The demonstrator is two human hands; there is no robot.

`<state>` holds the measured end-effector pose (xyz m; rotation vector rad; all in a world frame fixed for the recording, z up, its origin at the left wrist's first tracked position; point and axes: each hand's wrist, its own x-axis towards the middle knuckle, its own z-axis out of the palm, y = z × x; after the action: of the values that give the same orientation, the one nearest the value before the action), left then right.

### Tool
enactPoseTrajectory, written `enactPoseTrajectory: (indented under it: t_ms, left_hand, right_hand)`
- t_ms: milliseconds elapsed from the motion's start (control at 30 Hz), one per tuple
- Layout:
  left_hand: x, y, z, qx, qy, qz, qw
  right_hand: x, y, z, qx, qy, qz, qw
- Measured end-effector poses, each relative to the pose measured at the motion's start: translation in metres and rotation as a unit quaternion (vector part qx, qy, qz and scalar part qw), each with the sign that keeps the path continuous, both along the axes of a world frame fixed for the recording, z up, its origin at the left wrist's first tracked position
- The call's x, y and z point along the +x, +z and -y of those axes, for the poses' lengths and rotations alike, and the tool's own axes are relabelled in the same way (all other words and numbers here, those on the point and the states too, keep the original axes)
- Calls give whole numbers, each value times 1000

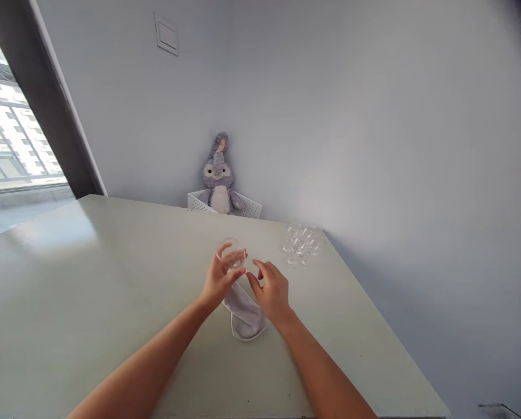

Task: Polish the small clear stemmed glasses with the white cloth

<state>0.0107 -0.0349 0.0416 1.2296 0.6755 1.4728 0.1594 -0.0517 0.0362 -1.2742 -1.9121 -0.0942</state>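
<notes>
A small clear glass (228, 247) is held tilted above the table by my left hand (218, 280), whose fingers and thumb wrap its side. Just to the right, my right hand (273, 292) has its thumb and forefinger apart, with nothing visible between them. Its fingertips come close to the glass, and I cannot tell whether they touch it. Beneath both hands lies a crumpled pale grey cloth (245, 322) with a light edge, its far end partly hidden by the hands.
Several clear glasses (302, 241) stand clustered near the back right corner of the pale table (125, 302). Behind the back edge, a plush toy (220, 198) sits in a white perforated basket (252, 208) against the wall. A window is at the left.
</notes>
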Motion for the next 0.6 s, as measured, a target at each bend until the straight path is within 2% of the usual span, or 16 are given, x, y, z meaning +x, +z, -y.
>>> enactPoseTrajectory:
  t_ms: [100,200,300,367,433,600]
  left_hand:
    - [9,-9,8,54,-24,-152,987]
    - [6,-15,5,85,27,-293,952]
    - [-1,-19,-3,84,94,-406,905]
    - [-3,-22,-7,81,132,-444,882]
    - [-4,-25,-9,73,156,-459,872]
    - [-4,-31,-12,72,173,-481,857]
  right_hand:
    - [-1,-3,-4,-61,14,38,997]
    - [9,-7,-13,-100,2,-10,995]
    - [35,-10,-23,-122,-34,-115,985]
    - [58,-14,-28,-154,-71,-191,967]
    - [81,-20,-30,-186,-115,-247,944]
    - [123,-36,-32,-212,-191,-284,915]
